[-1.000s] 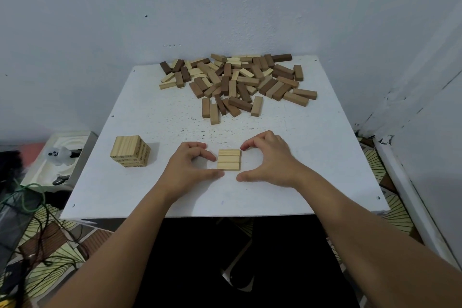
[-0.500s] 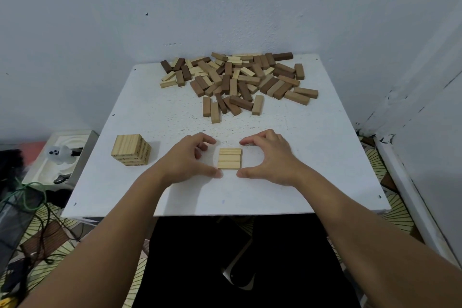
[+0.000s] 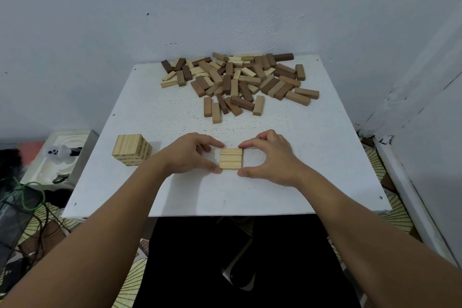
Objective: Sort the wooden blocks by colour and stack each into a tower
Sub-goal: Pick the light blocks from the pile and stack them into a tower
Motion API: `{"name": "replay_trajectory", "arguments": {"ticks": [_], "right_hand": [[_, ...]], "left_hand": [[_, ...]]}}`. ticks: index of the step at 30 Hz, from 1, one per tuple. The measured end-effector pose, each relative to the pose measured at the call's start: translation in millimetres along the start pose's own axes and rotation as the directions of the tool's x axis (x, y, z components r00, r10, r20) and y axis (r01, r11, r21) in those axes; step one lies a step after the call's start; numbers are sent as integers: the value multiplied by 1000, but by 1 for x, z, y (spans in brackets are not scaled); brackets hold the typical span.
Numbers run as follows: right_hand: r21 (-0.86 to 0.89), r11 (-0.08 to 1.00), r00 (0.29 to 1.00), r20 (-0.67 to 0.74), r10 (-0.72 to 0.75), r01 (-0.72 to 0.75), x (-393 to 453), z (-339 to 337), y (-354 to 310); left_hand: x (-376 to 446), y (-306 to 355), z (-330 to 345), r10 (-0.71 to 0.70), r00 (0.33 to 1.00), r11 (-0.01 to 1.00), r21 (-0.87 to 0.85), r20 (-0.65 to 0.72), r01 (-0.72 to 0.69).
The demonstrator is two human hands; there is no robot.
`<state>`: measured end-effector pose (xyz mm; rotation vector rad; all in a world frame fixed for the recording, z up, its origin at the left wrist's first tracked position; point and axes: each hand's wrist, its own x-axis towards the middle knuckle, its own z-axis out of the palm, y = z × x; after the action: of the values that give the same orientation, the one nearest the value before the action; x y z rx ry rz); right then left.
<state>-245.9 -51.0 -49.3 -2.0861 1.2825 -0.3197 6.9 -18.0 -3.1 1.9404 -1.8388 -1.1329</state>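
**Squaring up the first layer of a second pale tower**

At the near middle of the desk (image 3: 312, 157), three pale blocks (image 3: 231, 159) lie flat side by side, forming one square layer. Both hands bracket it: the left hand (image 3: 190, 154) at nine o'clock and the right hand (image 3: 268, 156) at three o'clock, each with forefinger and thumb curved toward the layer's corners. Fingertips look to be touching or just beside the block ends, nudging rather than lifting, I'd judge, so the three line up flush as a base.

Out at nine o'clock from the left wrist stands a finished-looking pale stack (image 3: 131, 149), several layers high, kept well apart, presumably so neither gets knocked.

Over at twelve o'clock, against the wall, the unsorted heap (image 3: 237, 80) mixes pale, mid-brown and dark blocks, so most sorting remains.
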Motion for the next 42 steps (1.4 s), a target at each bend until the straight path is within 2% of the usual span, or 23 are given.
{"name": "replay_trajectory", "arguments": {"ticks": [9,17,21,27,34,42], "right_hand": [[-13,1000,1000,-30,-8,8,0,2,0],[12,1000,994,-111,-23,24,-1,5,-5],[96,993,981,-186,-45,64,-2,-2,-23],[179,962,944,-293,-148,206,15,-7,-80],[170,944,940,-244,-237,282,49,33,-145],[200,949,963,-162,-215,246,75,79,-186]], "left_hand": [[3,-8,7,41,999,999,15,-32,-40],[2,-4,14,159,982,981,132,-101,-145],[-8,12,-7,205,971,964,198,-122,-179],[-43,12,-66,241,946,951,245,-216,-187],[-78,-47,-121,171,955,970,212,-243,-120],[-92,-104,-155,126,970,982,165,-206,-93]]}}
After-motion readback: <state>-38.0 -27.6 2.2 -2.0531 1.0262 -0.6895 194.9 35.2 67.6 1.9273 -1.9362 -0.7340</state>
